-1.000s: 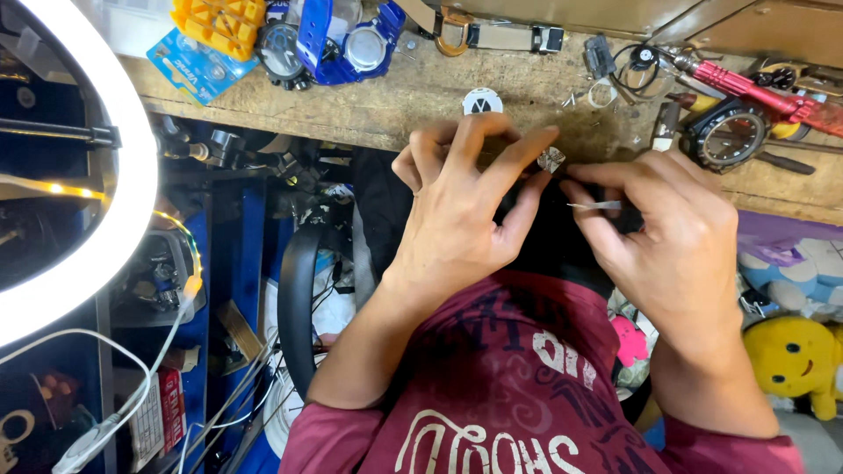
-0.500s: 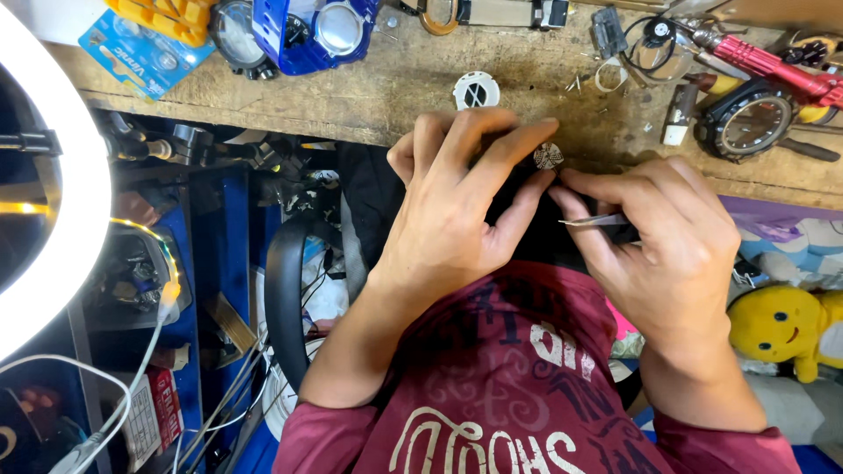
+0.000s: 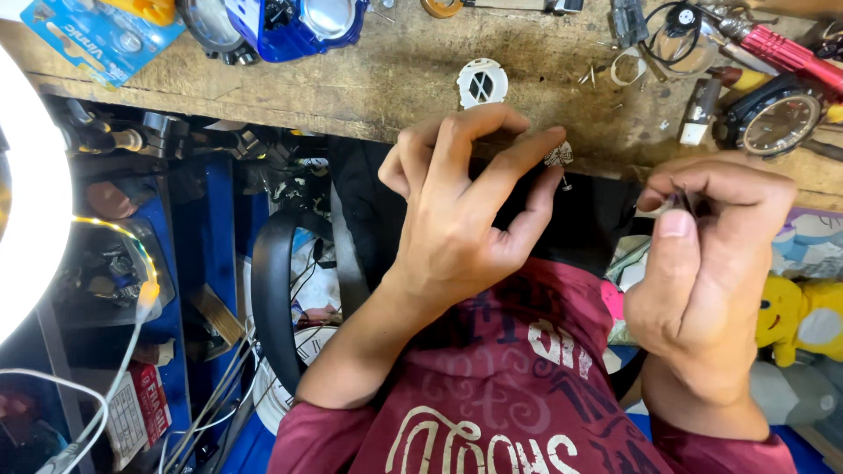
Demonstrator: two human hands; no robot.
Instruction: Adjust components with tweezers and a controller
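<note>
My left hand (image 3: 465, 206) pinches a small silvery metal part (image 3: 558, 156) at its fingertips, just below the front edge of the wooden workbench (image 3: 386, 79). My right hand (image 3: 711, 254) is to the right, fingers closed on thin dark tweezers (image 3: 683, 202), whose tip is a short way from the part. Both hands hover over my lap, above a dark red shirt. What the small part is exactly I cannot tell.
On the bench lie a white round plastic piece (image 3: 482, 82), a black wristwatch (image 3: 774, 118), a red tool (image 3: 790, 51), a blue holder (image 3: 294, 22) and a blue card pack (image 3: 97, 35). A lit ring lamp (image 3: 35, 202) stands left. A yellow toy (image 3: 803, 320) sits right.
My right hand with the tweezers has pulled away to the right from the small part. The left hand keeps its hold. The view has shifted closer.
</note>
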